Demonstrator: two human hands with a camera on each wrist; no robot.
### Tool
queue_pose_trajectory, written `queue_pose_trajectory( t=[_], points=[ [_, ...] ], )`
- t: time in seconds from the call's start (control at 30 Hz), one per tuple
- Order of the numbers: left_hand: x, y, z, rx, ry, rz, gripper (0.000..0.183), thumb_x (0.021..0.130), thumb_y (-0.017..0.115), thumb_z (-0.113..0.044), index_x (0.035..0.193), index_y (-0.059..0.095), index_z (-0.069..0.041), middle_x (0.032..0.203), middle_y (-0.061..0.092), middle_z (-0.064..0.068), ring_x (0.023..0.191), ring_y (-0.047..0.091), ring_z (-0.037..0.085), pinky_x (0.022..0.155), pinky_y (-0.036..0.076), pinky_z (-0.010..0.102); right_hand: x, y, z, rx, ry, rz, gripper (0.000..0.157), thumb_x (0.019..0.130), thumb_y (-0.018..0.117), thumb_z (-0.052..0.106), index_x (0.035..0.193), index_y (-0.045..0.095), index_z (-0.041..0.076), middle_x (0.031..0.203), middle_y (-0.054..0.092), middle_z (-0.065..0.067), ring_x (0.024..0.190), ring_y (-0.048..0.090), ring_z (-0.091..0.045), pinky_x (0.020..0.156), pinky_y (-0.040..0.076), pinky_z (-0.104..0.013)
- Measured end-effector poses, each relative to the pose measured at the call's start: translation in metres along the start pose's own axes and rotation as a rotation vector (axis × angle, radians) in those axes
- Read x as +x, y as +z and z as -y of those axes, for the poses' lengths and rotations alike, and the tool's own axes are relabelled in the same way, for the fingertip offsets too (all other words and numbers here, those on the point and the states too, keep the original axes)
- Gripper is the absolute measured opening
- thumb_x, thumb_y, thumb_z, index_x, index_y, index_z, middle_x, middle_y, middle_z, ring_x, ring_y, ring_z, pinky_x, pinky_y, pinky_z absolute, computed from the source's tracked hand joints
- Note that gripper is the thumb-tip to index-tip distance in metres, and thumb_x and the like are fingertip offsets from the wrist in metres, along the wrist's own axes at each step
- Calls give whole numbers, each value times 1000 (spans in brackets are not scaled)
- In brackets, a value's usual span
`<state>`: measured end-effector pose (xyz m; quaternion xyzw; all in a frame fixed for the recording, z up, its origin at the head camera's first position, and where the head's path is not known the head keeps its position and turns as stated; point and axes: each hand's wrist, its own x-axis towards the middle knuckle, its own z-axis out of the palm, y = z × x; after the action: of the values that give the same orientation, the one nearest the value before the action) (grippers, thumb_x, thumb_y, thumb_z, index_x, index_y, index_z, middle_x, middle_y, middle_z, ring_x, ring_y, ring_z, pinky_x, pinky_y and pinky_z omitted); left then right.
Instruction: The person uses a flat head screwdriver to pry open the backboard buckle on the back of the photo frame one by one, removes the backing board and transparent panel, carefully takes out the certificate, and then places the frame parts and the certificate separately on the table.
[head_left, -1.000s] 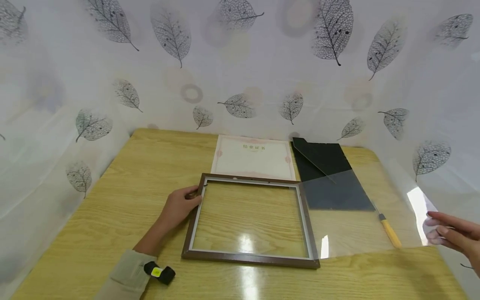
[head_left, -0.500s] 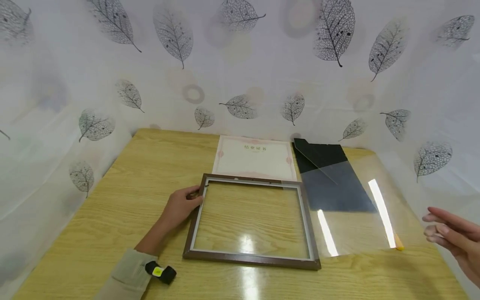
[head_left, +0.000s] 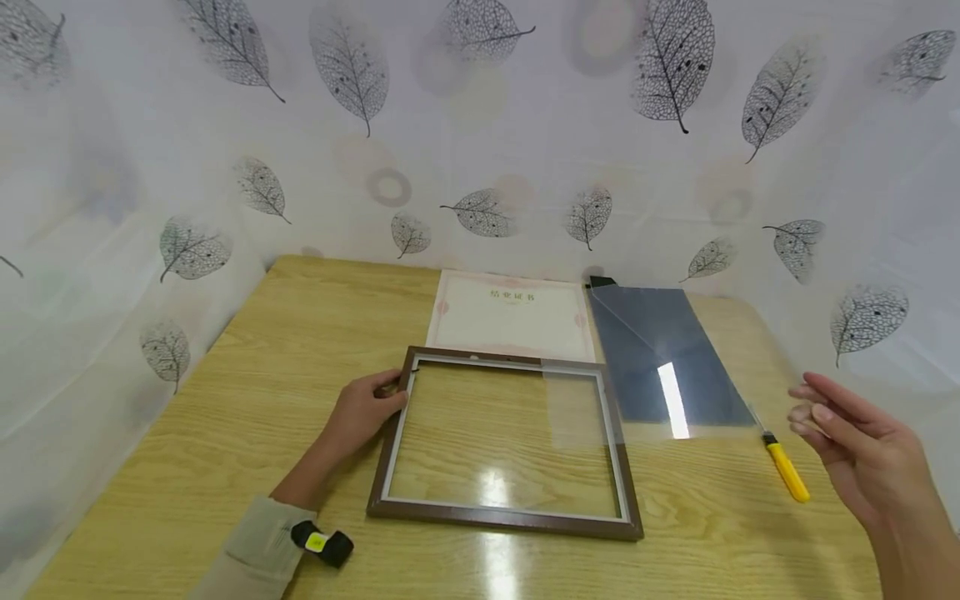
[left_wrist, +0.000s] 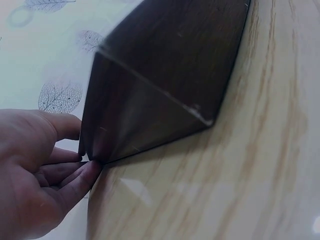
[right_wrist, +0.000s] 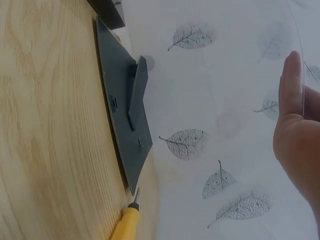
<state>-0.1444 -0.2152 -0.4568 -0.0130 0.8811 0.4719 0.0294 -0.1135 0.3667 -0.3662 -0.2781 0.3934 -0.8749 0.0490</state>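
Observation:
A brown picture frame [head_left: 510,518] with a pale inner lip lies on the wooden table. At its left side, my left hand [head_left: 363,417] grips the rim; in the left wrist view the thumb is on the outer side of the frame [left_wrist: 150,100] and the fingers curl at its lower edge. My right hand [head_left: 870,450], raised over the table's right side, pinches a clear sheet [head_left: 673,400] by its edge. The sheet hangs above the black backing board [head_left: 645,333], its left end overlapping the frame's right side. Its outline is faint.
A certificate [head_left: 510,321] lies behind the frame. In the right wrist view, the black board [right_wrist: 120,95] has a stand flap raised. A yellow-handled screwdriver [head_left: 787,471] lies right of the board. Leaf-patterned cloth [head_left: 480,125] hangs behind and around the table.
My right hand has moved left and slightly up, carrying the clear sheet farther over the board and the frame's right side. The left hand keeps its grip on the frame.

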Motion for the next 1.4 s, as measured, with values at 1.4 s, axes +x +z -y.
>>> queue_pose_trajectory(
  t=[1.4],
  points=[
    [0, -1, 0, -12, -2, -2, 56, 97, 64, -25, 149, 51, -9, 125, 69, 16, 103, 64, 22, 87, 54, 36, 172, 90, -200, -302, 302, -415, 54, 102, 48, -6, 154, 38, 1, 119, 60, -5, 97, 73, -12, 90, 57, -26]
  ],
)
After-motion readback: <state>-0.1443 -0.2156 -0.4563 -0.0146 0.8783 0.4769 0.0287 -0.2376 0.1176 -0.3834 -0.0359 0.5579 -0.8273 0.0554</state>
